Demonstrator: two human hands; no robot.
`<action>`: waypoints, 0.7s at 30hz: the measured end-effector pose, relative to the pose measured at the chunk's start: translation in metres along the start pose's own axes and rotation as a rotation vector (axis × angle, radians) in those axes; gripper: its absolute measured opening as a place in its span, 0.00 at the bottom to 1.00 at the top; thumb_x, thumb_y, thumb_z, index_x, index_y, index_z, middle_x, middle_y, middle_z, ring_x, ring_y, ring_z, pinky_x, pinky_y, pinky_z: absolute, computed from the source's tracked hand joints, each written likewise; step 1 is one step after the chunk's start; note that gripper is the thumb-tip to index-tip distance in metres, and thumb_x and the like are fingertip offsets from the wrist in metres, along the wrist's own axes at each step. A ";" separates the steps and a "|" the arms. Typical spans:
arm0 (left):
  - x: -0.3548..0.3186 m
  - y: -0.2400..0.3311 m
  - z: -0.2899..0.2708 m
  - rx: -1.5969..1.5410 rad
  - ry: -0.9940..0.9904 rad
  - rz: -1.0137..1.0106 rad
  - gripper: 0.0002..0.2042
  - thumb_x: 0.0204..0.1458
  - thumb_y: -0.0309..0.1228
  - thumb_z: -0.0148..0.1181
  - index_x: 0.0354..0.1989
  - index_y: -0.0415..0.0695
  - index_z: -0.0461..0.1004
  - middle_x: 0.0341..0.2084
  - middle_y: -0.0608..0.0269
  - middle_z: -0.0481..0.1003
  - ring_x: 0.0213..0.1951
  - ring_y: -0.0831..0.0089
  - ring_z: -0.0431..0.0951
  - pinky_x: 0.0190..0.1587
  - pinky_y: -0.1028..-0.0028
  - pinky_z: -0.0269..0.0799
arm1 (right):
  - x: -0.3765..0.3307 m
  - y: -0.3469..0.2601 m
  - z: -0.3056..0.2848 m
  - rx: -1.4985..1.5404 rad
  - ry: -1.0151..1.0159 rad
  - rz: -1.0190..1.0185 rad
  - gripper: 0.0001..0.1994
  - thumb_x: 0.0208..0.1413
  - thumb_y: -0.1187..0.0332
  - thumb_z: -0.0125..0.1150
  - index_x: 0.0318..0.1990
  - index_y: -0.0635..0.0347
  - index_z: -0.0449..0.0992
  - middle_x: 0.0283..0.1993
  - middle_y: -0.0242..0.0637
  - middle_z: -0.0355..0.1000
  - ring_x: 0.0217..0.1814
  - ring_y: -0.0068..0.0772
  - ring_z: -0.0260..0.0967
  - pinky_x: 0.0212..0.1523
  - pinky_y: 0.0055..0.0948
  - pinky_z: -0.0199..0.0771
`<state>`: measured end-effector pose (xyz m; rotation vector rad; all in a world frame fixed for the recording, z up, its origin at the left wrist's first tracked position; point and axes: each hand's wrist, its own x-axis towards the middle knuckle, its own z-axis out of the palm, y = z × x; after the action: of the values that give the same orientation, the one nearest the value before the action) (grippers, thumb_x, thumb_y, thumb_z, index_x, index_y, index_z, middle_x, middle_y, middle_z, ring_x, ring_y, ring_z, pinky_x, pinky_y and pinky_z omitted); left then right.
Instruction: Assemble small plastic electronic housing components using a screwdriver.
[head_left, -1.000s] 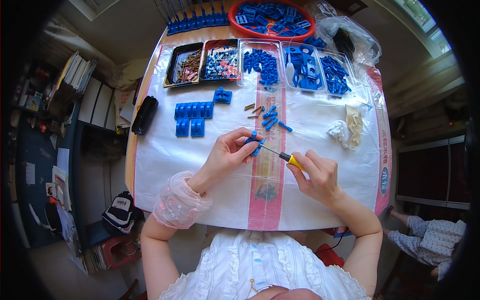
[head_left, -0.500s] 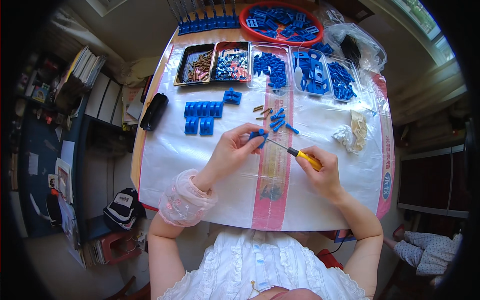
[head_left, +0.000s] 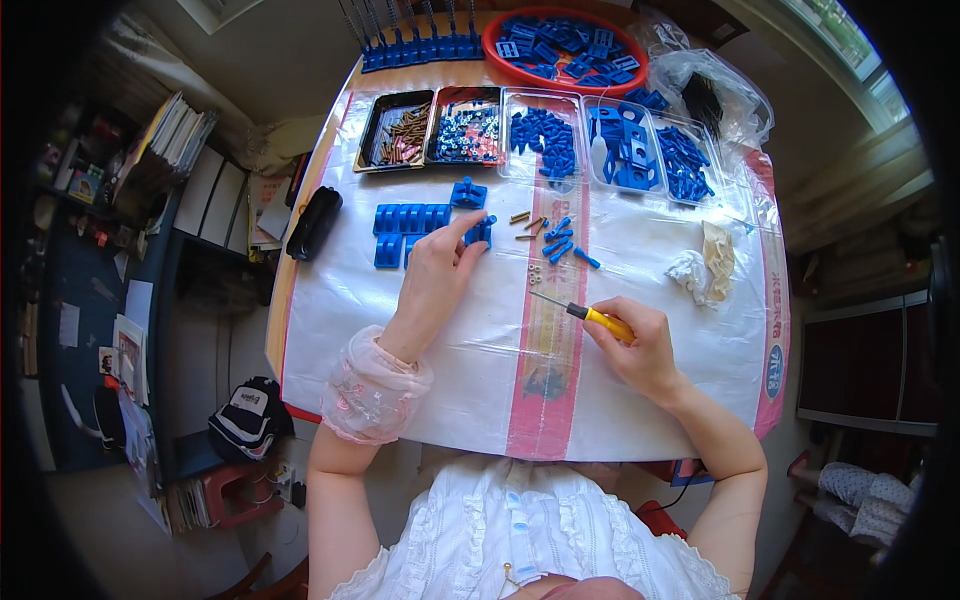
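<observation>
My left hand (head_left: 438,272) pinches a small blue plastic bracket (head_left: 480,231) between thumb and forefinger, low over the sheet just below another blue bracket (head_left: 467,194). Beside it sits a block of blue brackets (head_left: 411,218) in rows, partly covered by my fingers. My right hand (head_left: 635,340) grips a screwdriver (head_left: 606,322) with a yellow and black handle, its thin shaft pointing left. Beyond the shaft's tip lie several small nuts (head_left: 534,275), brass screws (head_left: 530,228) and narrow blue plastic pieces (head_left: 558,243).
A row of trays crosses the back: brass screws (head_left: 405,133), nuts (head_left: 467,128), then clear trays of blue parts (head_left: 541,140). Behind stands a red basin (head_left: 492,50) of blue pieces. A black case (head_left: 314,222) lies left; crumpled cloth (head_left: 716,262) lies right.
My left hand has carried the blue bracket left and away from me, off the screwdriver's tip, to the other brackets. Nuts it covered now show. My right hand has barely shifted.
</observation>
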<state>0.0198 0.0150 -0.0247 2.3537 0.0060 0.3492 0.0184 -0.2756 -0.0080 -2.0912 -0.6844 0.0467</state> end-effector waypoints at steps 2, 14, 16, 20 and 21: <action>0.001 0.000 -0.001 0.079 0.023 -0.035 0.22 0.55 0.23 0.66 0.59 0.42 0.72 0.20 0.57 0.74 0.24 0.66 0.77 0.29 0.68 0.72 | -0.001 0.001 0.001 -0.005 -0.011 -0.011 0.08 0.54 0.71 0.70 0.38 0.64 0.79 0.31 0.44 0.78 0.28 0.40 0.77 0.29 0.31 0.74; -0.001 0.006 0.003 -0.133 0.088 -0.184 0.22 0.53 0.24 0.70 0.48 0.38 0.61 0.26 0.60 0.76 0.23 0.73 0.76 0.27 0.75 0.72 | -0.001 0.004 0.005 -0.026 -0.030 -0.047 0.08 0.53 0.71 0.70 0.37 0.64 0.79 0.32 0.43 0.78 0.29 0.42 0.78 0.29 0.33 0.75; -0.001 0.007 0.003 -0.184 0.063 -0.190 0.23 0.53 0.24 0.69 0.51 0.38 0.61 0.31 0.56 0.77 0.25 0.72 0.78 0.29 0.73 0.74 | -0.002 0.004 0.005 -0.029 -0.033 -0.051 0.08 0.53 0.71 0.70 0.37 0.64 0.79 0.32 0.43 0.78 0.29 0.42 0.78 0.29 0.33 0.75; 0.000 0.008 0.003 -0.171 0.079 -0.126 0.24 0.53 0.23 0.68 0.53 0.36 0.61 0.42 0.49 0.77 0.27 0.69 0.79 0.34 0.69 0.76 | -0.001 0.004 0.004 -0.039 -0.030 -0.056 0.08 0.53 0.70 0.70 0.37 0.63 0.79 0.32 0.42 0.78 0.29 0.42 0.78 0.29 0.33 0.75; 0.000 0.008 0.003 -0.159 0.079 -0.120 0.24 0.53 0.23 0.68 0.54 0.36 0.61 0.45 0.48 0.76 0.28 0.69 0.79 0.35 0.69 0.76 | -0.001 0.003 0.004 -0.040 -0.030 -0.057 0.08 0.53 0.70 0.70 0.37 0.63 0.79 0.32 0.42 0.78 0.29 0.42 0.78 0.29 0.33 0.75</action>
<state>0.0194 0.0076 -0.0212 2.1706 0.1509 0.3694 0.0181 -0.2743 -0.0130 -2.1122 -0.7685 0.0328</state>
